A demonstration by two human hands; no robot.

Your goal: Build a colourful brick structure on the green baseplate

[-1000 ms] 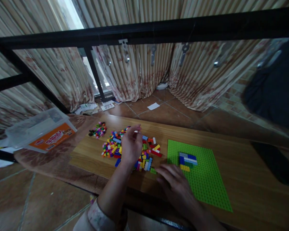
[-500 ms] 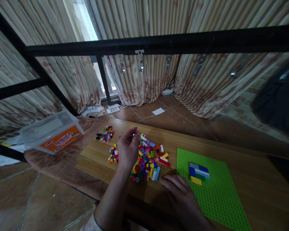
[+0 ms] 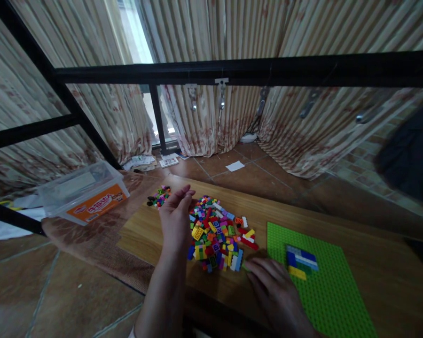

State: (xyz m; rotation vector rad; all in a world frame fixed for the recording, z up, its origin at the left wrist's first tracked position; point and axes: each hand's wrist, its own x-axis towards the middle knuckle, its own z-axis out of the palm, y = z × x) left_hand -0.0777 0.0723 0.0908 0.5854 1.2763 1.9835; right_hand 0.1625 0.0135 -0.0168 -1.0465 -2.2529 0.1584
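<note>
My left hand [image 3: 176, 213] hovers by the left side of a large heap of coloured toy bricks [image 3: 216, 234]. Its thumb and fingertips are drawn together; whatever may be between them is too small to make out. My right hand [image 3: 277, 284] lies low over the table, beside the near left edge of a green baseplate [image 3: 333, 281]. Its fingers are closed, with a bit of a light green brick [image 3: 246, 265] showing at the tips. On the baseplate sits a flat block of joined blue, white, green and yellow bricks [image 3: 301, 262].
A smaller pile of bricks [image 3: 158, 196] lies at the far left of the wooden table [image 3: 137, 230]. A clear plastic box [image 3: 84, 192] with an orange label stands left of the table. Behind are a black metal frame [image 3: 204, 72] with hooks and striped curtains [image 3: 211, 122].
My left hand has moved left, off the heap, uncovering its left part. My right hand keeps nearly the same place beside the baseplate. The whole view has shifted slightly.
</note>
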